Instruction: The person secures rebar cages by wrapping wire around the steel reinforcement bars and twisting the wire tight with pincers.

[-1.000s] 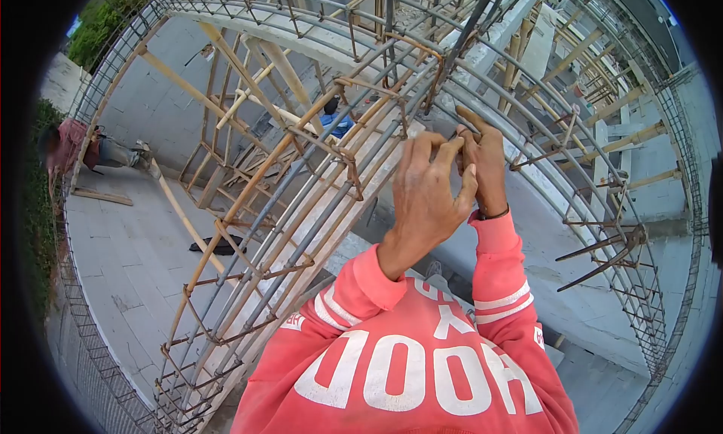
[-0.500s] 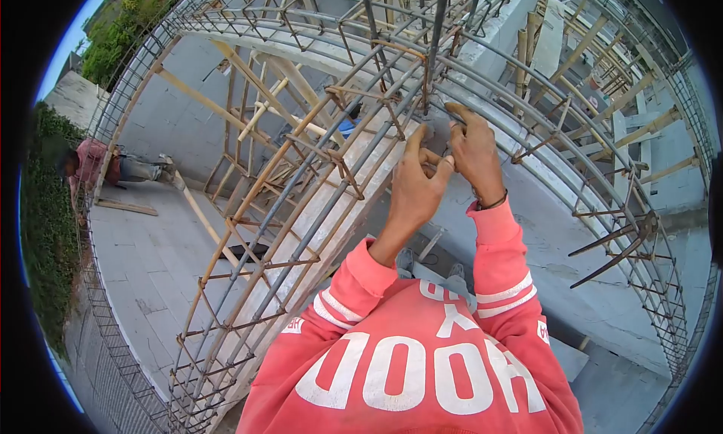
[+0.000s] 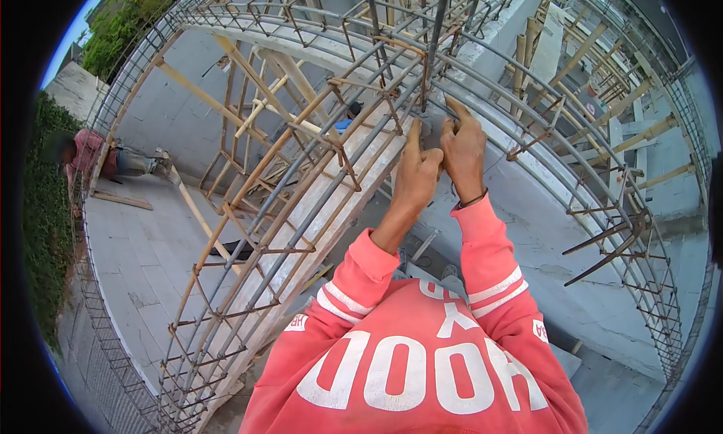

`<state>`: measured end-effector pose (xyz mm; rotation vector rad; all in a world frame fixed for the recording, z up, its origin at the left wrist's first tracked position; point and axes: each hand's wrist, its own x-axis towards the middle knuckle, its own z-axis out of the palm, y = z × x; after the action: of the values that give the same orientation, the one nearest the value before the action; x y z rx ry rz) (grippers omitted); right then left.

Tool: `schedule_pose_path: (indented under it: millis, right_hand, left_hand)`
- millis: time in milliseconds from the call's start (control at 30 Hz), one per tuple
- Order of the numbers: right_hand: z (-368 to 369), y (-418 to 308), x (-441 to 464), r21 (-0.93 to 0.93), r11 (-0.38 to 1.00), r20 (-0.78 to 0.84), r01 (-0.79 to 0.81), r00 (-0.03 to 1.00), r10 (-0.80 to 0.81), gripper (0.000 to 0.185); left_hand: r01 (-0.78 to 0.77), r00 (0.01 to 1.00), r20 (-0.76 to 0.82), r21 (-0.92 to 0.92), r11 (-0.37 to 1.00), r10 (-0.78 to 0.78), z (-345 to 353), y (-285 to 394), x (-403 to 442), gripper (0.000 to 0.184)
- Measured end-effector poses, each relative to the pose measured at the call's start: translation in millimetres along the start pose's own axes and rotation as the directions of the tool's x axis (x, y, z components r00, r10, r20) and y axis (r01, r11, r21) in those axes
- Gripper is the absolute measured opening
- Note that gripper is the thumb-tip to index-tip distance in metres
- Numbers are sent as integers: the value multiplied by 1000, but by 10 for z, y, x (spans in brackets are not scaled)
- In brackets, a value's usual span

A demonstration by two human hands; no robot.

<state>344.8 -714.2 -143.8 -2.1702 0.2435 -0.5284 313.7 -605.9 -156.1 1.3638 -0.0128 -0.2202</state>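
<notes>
My left hand [image 3: 418, 174] is at the corner where the steel bars meet, its index finger pointing up beside the bars and the other fingers curled in. Right beside it, my right hand [image 3: 464, 152] has its index finger raised against the lower bars and the rest bent. Anything pinched between the fingers is too small or hidden to make out. Upright rebar [image 3: 434, 46] rises just beyond my fingertips. A rebar cage [image 3: 301, 229] runs down to the left, and another rebar cage [image 3: 576, 163] curves off to the right.
Dark pincers [image 3: 640, 223] hang on the right cage, handles apart. Pale block walls [image 3: 557, 231] lie beneath the cages. Wooden props [image 3: 199, 97] stand in the room at left, where another person [image 3: 89, 149] bends at the wall. Timber poles [image 3: 644, 137] fill the right side.
My left fingers have curled in more, and its thumb now lies against the bent fingers. My right hand has shifted slightly left, its fingers folding closer. The view has moved a little.
</notes>
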Motion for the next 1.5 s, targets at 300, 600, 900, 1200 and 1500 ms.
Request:
schedule_pose_path:
  millis: [300,600,900,1200,1500]
  right_hand:
    - [-247,175,105,80,997,179,-4,984,-10,41]
    - [-66,414,110,-162,919,-31,361,928,-370,44]
    - [-18,271,230,126,991,214,39,975,-66,45]
    - [63,346,239,-185,899,17,397,916,-401,43]
    - [-183,14,120,227,901,326,-370,901,288,44]
  left_hand:
    - [-211,973,-39,270,940,230,132,79,-70,69]
    - [-238,963,-97,148,960,253,129,-158,-118,53]
    - [134,987,142,-424,896,-81,102,-306,16,68]
    - [-9,1000,12,-626,779,21,458,-905,379,62]
    - [-404,827,-128,542,737,548,267,241,-336,61]
